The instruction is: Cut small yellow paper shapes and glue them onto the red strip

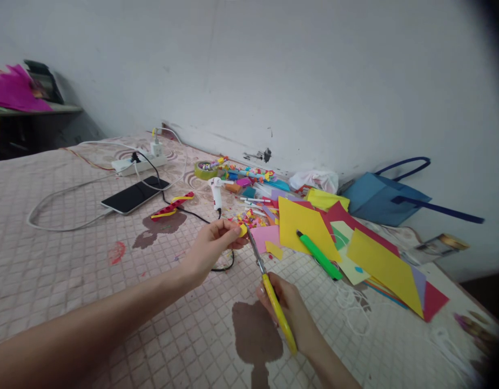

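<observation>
Between the thumb and fingers of my left hand [215, 246] is a small piece of yellow paper [243, 230]. My right hand [288, 308] grips yellow-handled scissors [269, 289], whose blade tips reach the edge of that piece. How far the blades are apart is hard to make out. Just beyond my left hand lies a heap of tiny coloured paper scraps [249, 217]. A pink paper sheet [265, 236] and a small yellow offcut [274, 249] lie beside the blades. A white glue gun [216, 194] stands behind my left hand, its black cord running along the cloth.
A tablet [134, 195] on a white cable lies left, near a power strip [140, 162]. A red-and-yellow strip [172, 206] is closer. To the right are yellow sheets [385, 267], a green cutter [319, 256], white string [352, 302] and a blue bag [383, 200] against the wall.
</observation>
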A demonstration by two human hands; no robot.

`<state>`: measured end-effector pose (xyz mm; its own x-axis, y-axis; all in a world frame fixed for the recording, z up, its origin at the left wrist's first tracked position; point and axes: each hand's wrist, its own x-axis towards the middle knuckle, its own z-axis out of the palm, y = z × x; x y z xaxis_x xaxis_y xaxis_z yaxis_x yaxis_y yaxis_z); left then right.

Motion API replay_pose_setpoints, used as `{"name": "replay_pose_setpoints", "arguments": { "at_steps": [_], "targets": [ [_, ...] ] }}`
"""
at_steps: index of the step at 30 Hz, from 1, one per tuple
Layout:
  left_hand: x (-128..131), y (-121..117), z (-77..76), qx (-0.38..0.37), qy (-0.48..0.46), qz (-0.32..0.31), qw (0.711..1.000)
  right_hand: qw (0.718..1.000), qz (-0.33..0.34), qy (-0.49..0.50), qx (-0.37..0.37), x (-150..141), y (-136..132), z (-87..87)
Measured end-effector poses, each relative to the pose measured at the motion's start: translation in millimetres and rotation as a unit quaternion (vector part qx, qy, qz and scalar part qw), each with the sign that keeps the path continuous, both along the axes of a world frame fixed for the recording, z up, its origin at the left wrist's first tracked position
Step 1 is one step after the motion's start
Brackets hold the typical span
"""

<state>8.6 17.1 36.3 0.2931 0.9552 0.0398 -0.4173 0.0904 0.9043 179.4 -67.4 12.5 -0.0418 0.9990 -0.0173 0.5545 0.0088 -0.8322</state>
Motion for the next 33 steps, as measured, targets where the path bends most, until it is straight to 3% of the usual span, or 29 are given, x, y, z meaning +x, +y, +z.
{"name": "replay_pose_setpoints", "arguments": {
  "at_steps": [9, 17, 26, 33],
  "targets": [
    [-1.7, 1.9, 2.4, -0.015, -0.004, -0.013, 1.0, 1.0, 0.003, 0.018, -0.016, -0.9, 0.7, -3.2],
    [-3.1, 2.3, 7.8, -0.025, -0.003, -0.028, 0.999, 0.995, 0.084, 0.041, -0.028, 4.0, -1.6, 2.4],
    [-4.7, 3.8, 5.7, -0.019, 0.005, -0.035, 0.999, 0.998, 0.06, -0.003, -0.016, 3.7, -0.4, 4.1],
    [-4.8, 4.0, 6.7, -0.018, 0.015, -0.032, 0.999, 0.998, 0.04, 0.032, -0.032, 0.1, -0.3, 5.8]
  ]
}}
